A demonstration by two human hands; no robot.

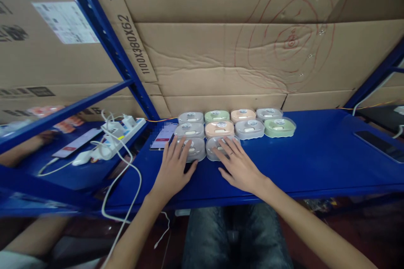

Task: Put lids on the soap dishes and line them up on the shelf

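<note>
My left hand rests with its fingers spread on the near left grey oval case, which looks like a soap box with a see-through lid. On the grey case beside it, my right hand lies with fingers stretched apart, a ring on one of them. Behind these two stand rows of similar cases, among them a peach case, a grey case and a green case. Fingers hide parts of the front cases. Neither hand grips anything.
The cases stand on a blue shelf backed by cardboard. A lit phone lies left of them, a dark phone at right. Beyond the blue post are a power strip, another phone and another person's arm. White cables hang down.
</note>
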